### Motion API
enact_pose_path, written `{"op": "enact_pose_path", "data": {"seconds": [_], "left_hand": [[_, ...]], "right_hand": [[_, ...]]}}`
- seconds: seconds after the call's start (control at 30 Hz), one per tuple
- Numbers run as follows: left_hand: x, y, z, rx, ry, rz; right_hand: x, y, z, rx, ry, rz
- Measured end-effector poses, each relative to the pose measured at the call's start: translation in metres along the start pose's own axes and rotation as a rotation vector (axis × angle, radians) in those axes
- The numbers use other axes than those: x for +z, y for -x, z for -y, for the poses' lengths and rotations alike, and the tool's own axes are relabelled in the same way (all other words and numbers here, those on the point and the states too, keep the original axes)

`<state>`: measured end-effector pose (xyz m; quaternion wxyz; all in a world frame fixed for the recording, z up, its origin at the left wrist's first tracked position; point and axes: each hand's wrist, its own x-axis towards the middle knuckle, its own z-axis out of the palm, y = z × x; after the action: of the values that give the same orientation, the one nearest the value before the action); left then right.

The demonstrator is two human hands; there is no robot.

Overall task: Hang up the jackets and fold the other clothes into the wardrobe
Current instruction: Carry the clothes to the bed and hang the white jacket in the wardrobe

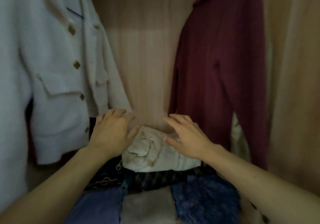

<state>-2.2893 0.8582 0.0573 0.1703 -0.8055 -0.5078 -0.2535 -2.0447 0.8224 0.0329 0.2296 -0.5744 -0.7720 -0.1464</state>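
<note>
Both hands spread over cream bundle (155, 152) (jackets flanking).

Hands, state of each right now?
Left hand: open, fingers spread, resting beside the cream folded garment.
Right hand: open, fingers spread over it, holding nothing.

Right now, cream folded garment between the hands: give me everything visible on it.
The cream garment is a soft, thick-looking fabric, folded into a rough bundle with a crumpled, creased top. It sits on top of a dark patterned pile at the back of the wardrobe, near the back panel. The left hand lies at its left edge, thumb touching; the right hand is over its right side, fingers spread. Contact there is unclear.
</note>
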Motion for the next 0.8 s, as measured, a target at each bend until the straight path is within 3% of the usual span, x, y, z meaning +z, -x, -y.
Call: {"op": "enact_pose_path", "data": {"seconds": [0.3,0.53,0.63,0.8], "left_hand": [[-0.002,0.057,-0.091,-0.008,0.174,0.057],[-0.019,0.115,-0.145,-0.107,0.228,0.133],[-0.019,0.140,-0.160,-0.093,0.215,0.231],[-0.018,0.177,-0.179,-0.034,0.274,0.235]], "right_hand": [[-0.039,0.104,-0.030,0.027,0.023,0.002],[-0.041,0.170,-0.038,0.047,-0.113,0.004],[-0.041,0.205,-0.032,0.073,-0.140,0.024],[-0.062,0.270,-0.019,0.138,-0.177,-0.005]]}}
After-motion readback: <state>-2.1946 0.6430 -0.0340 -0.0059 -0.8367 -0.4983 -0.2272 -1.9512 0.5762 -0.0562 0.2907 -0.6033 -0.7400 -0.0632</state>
